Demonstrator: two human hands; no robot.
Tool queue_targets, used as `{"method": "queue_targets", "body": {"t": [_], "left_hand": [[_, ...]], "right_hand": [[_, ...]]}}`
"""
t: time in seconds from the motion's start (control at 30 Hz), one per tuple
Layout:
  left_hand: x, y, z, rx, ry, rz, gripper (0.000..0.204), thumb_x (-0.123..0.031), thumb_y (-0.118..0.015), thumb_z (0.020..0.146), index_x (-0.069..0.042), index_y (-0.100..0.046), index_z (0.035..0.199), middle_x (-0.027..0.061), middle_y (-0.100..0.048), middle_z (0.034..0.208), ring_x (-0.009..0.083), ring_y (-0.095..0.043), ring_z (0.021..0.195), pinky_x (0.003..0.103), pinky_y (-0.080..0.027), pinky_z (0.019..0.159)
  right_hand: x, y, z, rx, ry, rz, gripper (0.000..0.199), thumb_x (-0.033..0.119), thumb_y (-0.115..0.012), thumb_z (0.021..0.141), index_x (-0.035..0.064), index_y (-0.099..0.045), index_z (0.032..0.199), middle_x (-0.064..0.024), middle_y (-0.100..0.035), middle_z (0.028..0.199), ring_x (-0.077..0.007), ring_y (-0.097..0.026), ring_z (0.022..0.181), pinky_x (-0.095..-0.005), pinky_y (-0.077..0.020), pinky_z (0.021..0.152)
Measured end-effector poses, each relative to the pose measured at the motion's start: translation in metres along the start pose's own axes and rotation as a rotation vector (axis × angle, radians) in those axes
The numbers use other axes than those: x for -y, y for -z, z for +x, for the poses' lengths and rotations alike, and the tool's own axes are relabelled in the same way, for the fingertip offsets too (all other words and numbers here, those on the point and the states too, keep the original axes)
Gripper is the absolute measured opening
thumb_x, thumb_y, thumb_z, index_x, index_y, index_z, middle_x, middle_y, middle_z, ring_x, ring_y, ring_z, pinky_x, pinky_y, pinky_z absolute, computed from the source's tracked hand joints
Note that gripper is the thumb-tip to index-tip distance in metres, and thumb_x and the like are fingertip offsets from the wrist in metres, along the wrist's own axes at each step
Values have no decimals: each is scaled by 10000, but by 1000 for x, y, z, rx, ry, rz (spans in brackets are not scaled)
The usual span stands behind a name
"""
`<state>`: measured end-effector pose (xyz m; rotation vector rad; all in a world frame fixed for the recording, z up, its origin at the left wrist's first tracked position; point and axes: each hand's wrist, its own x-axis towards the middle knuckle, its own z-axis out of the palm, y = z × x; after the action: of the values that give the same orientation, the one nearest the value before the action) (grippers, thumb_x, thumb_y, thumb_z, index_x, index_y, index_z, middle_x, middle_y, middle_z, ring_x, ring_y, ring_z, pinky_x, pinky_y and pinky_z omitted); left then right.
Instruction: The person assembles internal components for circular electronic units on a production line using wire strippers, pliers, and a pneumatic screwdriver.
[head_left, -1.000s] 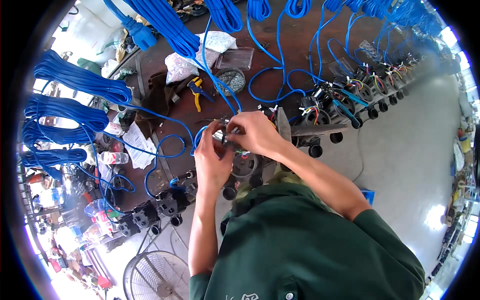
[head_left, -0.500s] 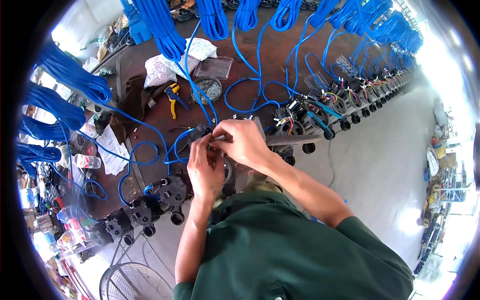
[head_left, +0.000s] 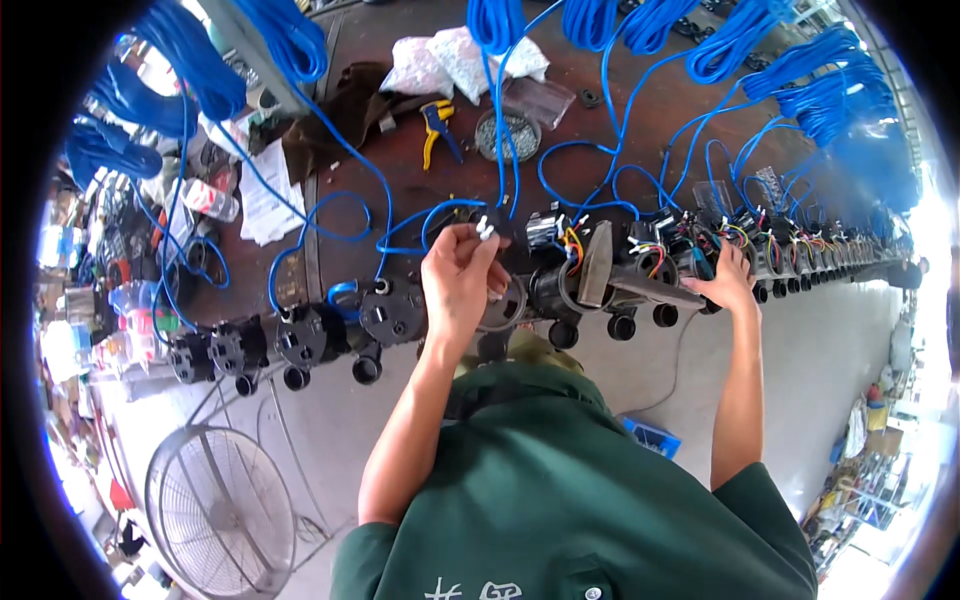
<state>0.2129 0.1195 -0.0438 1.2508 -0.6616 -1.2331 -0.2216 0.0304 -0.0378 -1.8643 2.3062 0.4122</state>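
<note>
My left hand [head_left: 456, 283] is closed in a pinch, with small white plastic pieces [head_left: 485, 228] showing at its fingertips. It is over a dark round motor housing [head_left: 507, 305], which it partly hides. Farther right, my right hand [head_left: 732, 284] reaches to a teal-handled tool [head_left: 703, 264] lying on the housings. Thumb and fingers are spread around the handles, and no firm grip shows. Between the hands sits another open housing [head_left: 550, 290] with yellow and red wires [head_left: 573, 248]. A flat metal bar [head_left: 597, 265] stands tilted against it.
Closed black housings [head_left: 392, 312] line the bench edge at left; open wired ones run right. Blue cable coils [head_left: 495, 25] hang above. On the bench lie yellow-and-blue wire strippers [head_left: 436, 130], a bowl of small parts [head_left: 530, 150], bags [head_left: 415, 72] and papers [head_left: 268, 190]. A fan [head_left: 220, 510] stands lower left.
My hands were together over a housing; now they are apart. The right hand has moved right to the teal-handled tool, and white pieces show in the left. The view has shifted.
</note>
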Motion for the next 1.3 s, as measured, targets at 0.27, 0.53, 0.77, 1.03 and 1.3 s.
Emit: {"method": "queue_targets", "body": {"t": [0.27,0.53,0.77,1.03,1.3], "left_hand": [[20,0,-1,-22,-207,36,183,-74,-587,1073,26,-477,1179,174,-762,989,110,-627,604,235,-503,521],[28,-1,6,10,-341,-110,282,-27,-581,1063,55,-501,1321,105,-711,889,137,-660,665,265,-585,633],[2,3,-5,2,-162,-154,174,-20,-731,978,62,-666,1116,130,-733,886,163,-692,655,286,-597,586],[-13,-8,-25,-17,-187,-149,158,-55,-698,1012,81,-690,1092,132,-722,855,154,-674,628,283,-570,547],[-15,-12,-30,10,-188,169,176,-119,-622,1060,32,-688,1123,41,-727,866,83,-684,667,207,-467,538]], "right_hand": [[-5,9,17,58,56,-167,977,350,-862,725,50,-396,1529,-204,-433,1571,-434,-485,1394,-577,-417,1134],[46,55,-34,-234,305,416,389,214,-760,922,1,-646,1226,-238,-726,1072,-434,-700,1009,-455,-543,900],[125,60,-63,-393,547,430,316,322,-789,924,26,-736,1022,-217,-722,820,-416,-710,802,-463,-543,715],[197,80,-103,-194,657,749,329,306,-803,918,10,-741,1046,-185,-725,792,-369,-726,744,-424,-549,667],[230,57,-105,-318,947,730,359,78,-755,849,-38,-661,1176,-223,-715,987,-427,-695,900,-457,-545,780]]}}
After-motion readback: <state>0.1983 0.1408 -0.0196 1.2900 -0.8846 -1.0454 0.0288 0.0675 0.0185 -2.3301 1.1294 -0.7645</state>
